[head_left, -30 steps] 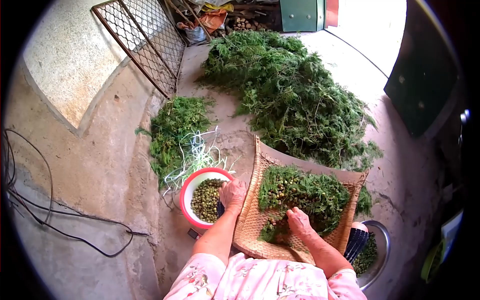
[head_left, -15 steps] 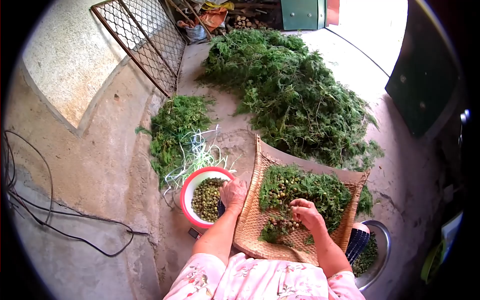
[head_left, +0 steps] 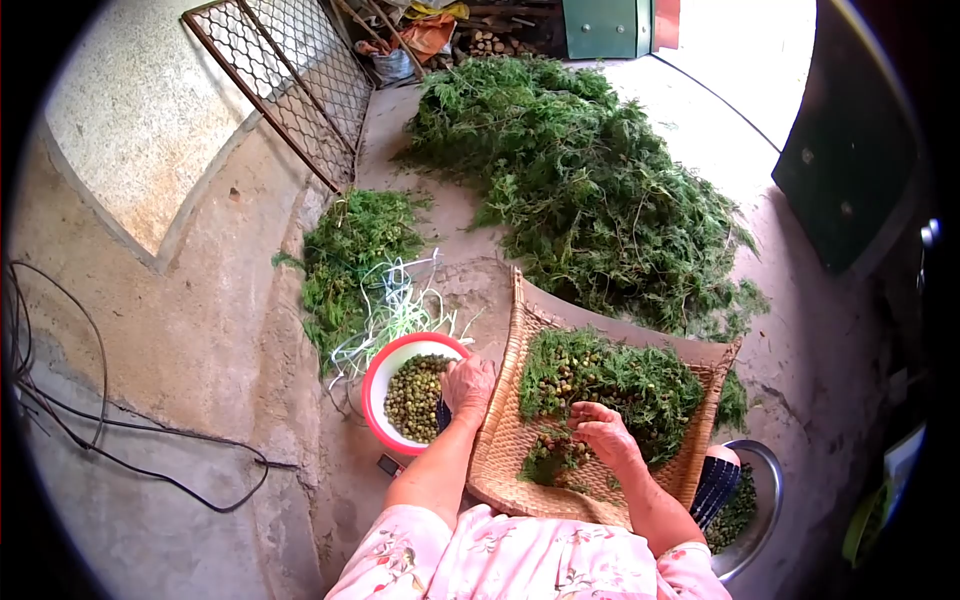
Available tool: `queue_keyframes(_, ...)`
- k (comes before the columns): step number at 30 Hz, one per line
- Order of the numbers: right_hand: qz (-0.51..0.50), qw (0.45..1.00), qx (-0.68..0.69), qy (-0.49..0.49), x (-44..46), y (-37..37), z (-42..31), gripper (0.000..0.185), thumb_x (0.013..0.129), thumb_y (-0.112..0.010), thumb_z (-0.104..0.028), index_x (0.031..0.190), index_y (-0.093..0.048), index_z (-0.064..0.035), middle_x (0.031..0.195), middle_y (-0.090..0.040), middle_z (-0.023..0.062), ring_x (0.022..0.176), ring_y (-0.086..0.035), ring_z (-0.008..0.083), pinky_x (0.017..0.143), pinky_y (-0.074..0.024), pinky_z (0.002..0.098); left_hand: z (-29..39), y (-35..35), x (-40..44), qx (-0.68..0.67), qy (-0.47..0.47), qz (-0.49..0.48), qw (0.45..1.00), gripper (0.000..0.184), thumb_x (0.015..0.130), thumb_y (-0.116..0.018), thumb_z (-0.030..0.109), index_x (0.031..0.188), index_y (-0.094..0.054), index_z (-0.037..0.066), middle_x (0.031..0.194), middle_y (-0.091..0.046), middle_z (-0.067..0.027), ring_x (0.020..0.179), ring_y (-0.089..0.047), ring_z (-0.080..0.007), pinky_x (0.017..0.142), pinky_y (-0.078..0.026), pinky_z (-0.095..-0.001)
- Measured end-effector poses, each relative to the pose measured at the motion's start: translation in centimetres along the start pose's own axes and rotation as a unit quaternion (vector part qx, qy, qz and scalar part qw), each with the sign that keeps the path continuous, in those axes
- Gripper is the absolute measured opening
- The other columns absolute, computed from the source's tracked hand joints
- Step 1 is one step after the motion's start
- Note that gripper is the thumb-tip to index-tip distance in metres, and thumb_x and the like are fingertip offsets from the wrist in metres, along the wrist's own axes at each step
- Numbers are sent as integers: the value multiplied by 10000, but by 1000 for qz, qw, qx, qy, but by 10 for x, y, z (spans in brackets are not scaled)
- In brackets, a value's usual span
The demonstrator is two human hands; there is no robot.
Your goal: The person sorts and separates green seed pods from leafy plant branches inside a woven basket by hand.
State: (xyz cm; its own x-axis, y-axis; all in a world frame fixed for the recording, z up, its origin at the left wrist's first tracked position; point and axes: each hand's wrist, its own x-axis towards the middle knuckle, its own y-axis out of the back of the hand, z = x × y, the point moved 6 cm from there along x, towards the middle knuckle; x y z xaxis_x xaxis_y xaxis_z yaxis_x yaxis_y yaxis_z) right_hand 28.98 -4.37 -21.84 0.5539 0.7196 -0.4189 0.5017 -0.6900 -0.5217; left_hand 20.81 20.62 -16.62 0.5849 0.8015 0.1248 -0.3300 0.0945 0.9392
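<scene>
A woven basket tray (head_left: 497,455) rests across my lap, holding green conifer sprigs (head_left: 660,390) and small yellowish-brown cones (head_left: 567,372). My right hand (head_left: 606,436) is over the middle of the tray, just above a smaller clump of sprigs and cones (head_left: 550,455). Its fingers are bent towards the thumb; whatever lies between them is too small to make out. At the tray's left rim, beside a red-rimmed white bowl (head_left: 377,425), is my left hand (head_left: 468,388). Its fingers are curled, with the tips hidden. Many round greenish cones (head_left: 412,402) lie in the bowl.
A large heap of conifer branches (head_left: 590,190) covers the floor ahead, with a smaller heap (head_left: 360,240) at left. Pale plastic strips (head_left: 400,310) lie behind the bowl. To my right is a metal basin (head_left: 772,500). A metal grille (head_left: 290,80) leans against the wall.
My right hand has shifted slightly left and lower over the tray, and its fingers have changed position. My left hand stays almost still beside the bowl.
</scene>
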Motion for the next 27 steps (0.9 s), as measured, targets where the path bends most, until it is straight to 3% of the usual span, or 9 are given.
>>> queue_keyframes(3, -4, 999, 48, -1, -1, -2, -1, 251, 816, -583, -29, 1066, -564, -13, 905, -606, 71, 694, -614, 169, 562, -478, 267, 0, 0, 0, 6, -4, 7, 1000, 240, 784, -573, 331, 771, -636, 99, 832, -648, -61, 879, -547, -242, 779, -392, -393)
queue_keyframes(8, -17, 998, -4, -58, -2, 1, 3, 242, 830, -555, -31, 1070, -553, -4, 892, -599, 71, 653, -577, 159, 587, -486, 285, 0, 0, 0, 5, -1, 3, 1000, 245, 779, -576, 341, 766, -638, 105, 815, -649, -61, 872, -551, -243, 773, -391, -395)
queue_keyframes(16, -5, 1000, 5, -22, -3, -3, 0, 327, 756, -506, 78, 1072, -550, 7, 821, -605, 63, 733, -625, 189, 631, -514, 306, 0, 0, 0, 1, -6, 12, 1000, 252, 784, -567, 343, 758, -648, 105, 791, -653, -62, 869, -551, -241, 768, -388, -392)
queue_keyframes(19, -14, 999, -7, -36, -3, -3, 3, 279, 801, -540, 23, 1080, -538, 10, 825, -604, 74, 684, -620, 184, 560, -505, 285, 0, -1, -1, 2, -8, 18, 1000, 252, 788, -561, 339, 759, -651, 106, 787, -653, -63, 870, -551, -240, 766, -388, -392)
queue_keyframes(24, -34, 998, -3, -47, -7, -8, -1, 262, 893, -576, -178, 1077, -516, -1, 772, -598, 83, 562, -572, 156, 426, -453, 261, 2, 3, -1, -4, -8, 12, 1000, 249, 788, -559, 336, 762, -654, 107, 784, -652, -65, 870, -551, -240, 766, -391, -389)
queue_keyframes(27, -29, 999, 2, -39, -8, -8, -5, 243, 902, -560, -167, 1080, -511, -8, 808, -596, 86, 592, -569, 150, 485, -476, 263, 1, 1, 0, 4, -1, -2, 1000, 253, 790, -558, 336, 772, -655, 104, 799, -654, -67, 871, -552, -242, 773, -396, -390)
